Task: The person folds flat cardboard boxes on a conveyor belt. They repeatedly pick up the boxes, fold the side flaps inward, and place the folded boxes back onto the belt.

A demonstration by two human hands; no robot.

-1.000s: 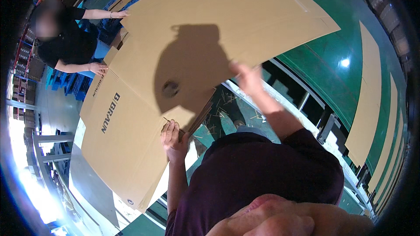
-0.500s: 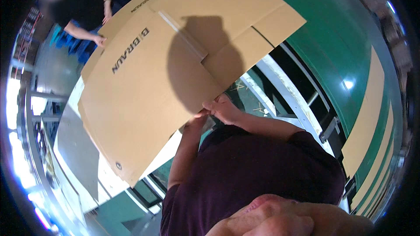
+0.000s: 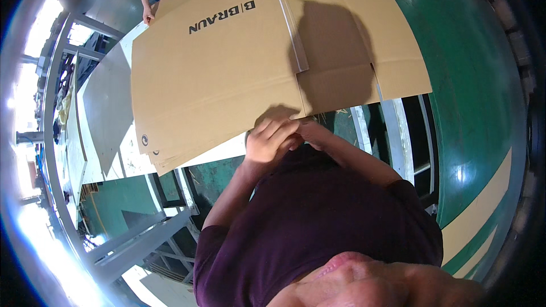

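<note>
A large flattened cardboard box [image 3: 227,74], brown with dark printing, lies across the table before me, with more sheets showing under its left corner. At its near edge my two hands meet. My left hand [image 3: 269,139] is closed, its fingers curled toward the right hand's fingertips. My right hand [image 3: 311,132] is also closed by the cardboard's edge, its fingers partly hidden behind the left. What either hand holds, if anything, cannot be made out. The shadow of my head falls over the slotted flaps [image 3: 335,45] at the right.
The white table [image 3: 105,119] shows left of the cardboard, and its pale metal frame [image 3: 398,131] at the right. Another person's hand [image 3: 149,14] rests at the far left cardboard edge. Flat cardboard sheets [image 3: 478,216] lie on the green floor [image 3: 460,131] at the right.
My view has turned, so the cardboard sits more to the right and straighter. My left hand has risen over the right hand's fingers. The other person has largely left the view.
</note>
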